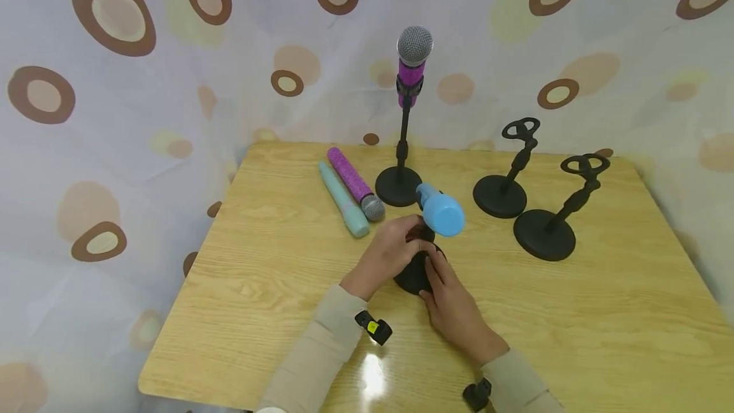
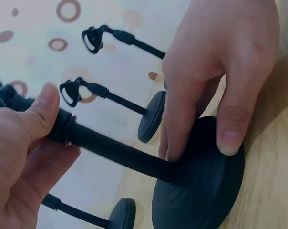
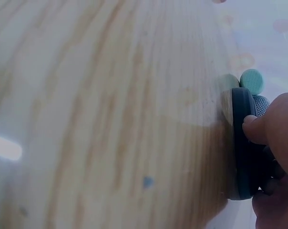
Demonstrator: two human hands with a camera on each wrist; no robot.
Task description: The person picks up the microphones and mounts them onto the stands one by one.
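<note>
A light blue microphone [image 1: 444,214] sits in the clip of a black microphone stand [image 1: 409,278] near the middle of the table. My left hand [image 1: 385,252] grips the stand's pole at the thicker collar [image 2: 61,126], thumb on the near side. With my right hand [image 1: 457,311] I hold the round base, thumb [image 3: 255,129] at its rim and fingers over its top near the pole. In the left wrist view the pole [image 2: 118,150] runs bare between the two hands.
Behind stands another stand [image 1: 399,186] bearing a purple microphone [image 1: 411,73]. To the left lie a glittery purple microphone [image 1: 350,174] and a mint green one [image 1: 342,199]. Two stands with bare clips, one farther back [image 1: 500,196] and one nearer [image 1: 545,235], are on the right.
</note>
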